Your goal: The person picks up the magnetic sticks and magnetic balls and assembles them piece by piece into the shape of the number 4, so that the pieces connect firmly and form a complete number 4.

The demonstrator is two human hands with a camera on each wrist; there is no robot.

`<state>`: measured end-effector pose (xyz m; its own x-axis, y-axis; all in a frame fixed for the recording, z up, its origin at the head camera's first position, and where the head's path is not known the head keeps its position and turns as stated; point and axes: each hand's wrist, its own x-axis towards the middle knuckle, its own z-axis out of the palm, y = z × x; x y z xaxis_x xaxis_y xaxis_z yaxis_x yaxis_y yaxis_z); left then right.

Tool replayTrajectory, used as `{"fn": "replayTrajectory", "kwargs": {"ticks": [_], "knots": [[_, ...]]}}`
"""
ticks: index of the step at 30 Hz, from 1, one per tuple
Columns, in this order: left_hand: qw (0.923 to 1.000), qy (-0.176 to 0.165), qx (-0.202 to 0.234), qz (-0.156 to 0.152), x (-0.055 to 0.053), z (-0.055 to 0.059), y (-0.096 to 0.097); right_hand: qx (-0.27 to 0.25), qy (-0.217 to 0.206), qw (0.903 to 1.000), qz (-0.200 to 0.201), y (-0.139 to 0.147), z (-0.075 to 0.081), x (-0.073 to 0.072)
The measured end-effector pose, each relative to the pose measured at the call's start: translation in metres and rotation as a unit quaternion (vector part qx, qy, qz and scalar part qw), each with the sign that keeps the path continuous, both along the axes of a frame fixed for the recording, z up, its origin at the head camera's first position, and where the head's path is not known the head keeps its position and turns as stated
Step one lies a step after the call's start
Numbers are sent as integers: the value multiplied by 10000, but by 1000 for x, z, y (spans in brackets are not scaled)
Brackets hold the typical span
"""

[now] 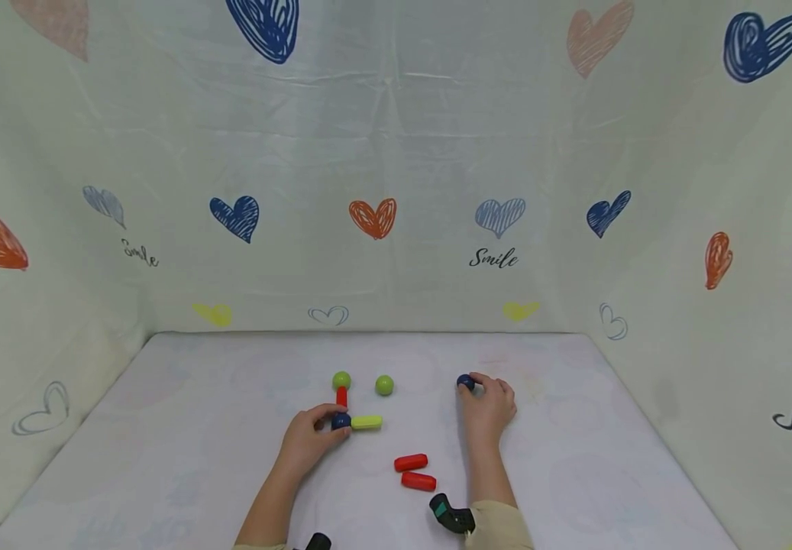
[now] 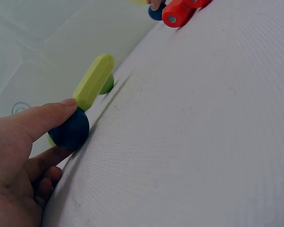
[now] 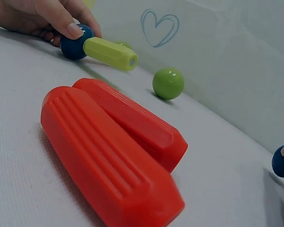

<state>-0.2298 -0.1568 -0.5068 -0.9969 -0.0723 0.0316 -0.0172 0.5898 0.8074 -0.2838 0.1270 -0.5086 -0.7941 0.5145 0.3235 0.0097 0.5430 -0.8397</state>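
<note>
My left hand [image 1: 308, 439] pinches a dark blue ball [image 1: 341, 421] between thumb and fingers. From that ball a yellow-green rod [image 1: 366, 422] sticks out to the right, its far end bare in the right wrist view. A red rod [image 1: 342, 396] runs from the same ball toward the back, with a green ball [image 1: 341, 380] at its far end. Farther right, my right hand [image 1: 489, 409] holds a second dark blue ball [image 1: 465, 381] by thumb and fingertips. Only a fingertip and that ball [image 3: 283, 161] show at the right wrist view's edge.
A loose green ball [image 1: 385, 385] lies between the hands toward the back. Two red rods [image 1: 411, 462] [image 3: 109, 156] lie side by side nearer the front. Black wrist gear [image 1: 452, 515] sits at the right sleeve. A heart-printed curtain [image 1: 382, 153] hangs behind the white table [image 1: 574, 473].
</note>
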Motion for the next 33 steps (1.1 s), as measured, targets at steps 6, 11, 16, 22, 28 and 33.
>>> {"fn": "replayTrajectory", "kwargs": {"ticks": [6,11,16,22,28,33], "knots": [[10000,-35,5,-27,-1,-2,0,0,327,9994,111,-2,4,1],[10000,-52,20,-19,-1,-3,0,-245,447,9966,652,-5,9,3],[10000,-27,8,-39,-1,-2,-1,-394,234,9904,1306,-13,11,3],[10000,-8,-2,-44,-1,-2,-1,-727,-428,9842,1556,-23,15,5],[10000,16,-13,-44,-1,-2,-1,-1101,-542,9742,1895,-26,19,7],[10000,31,-14,-73,-2,-3,-1,-1522,-714,9560,2405,-27,22,6]]}}
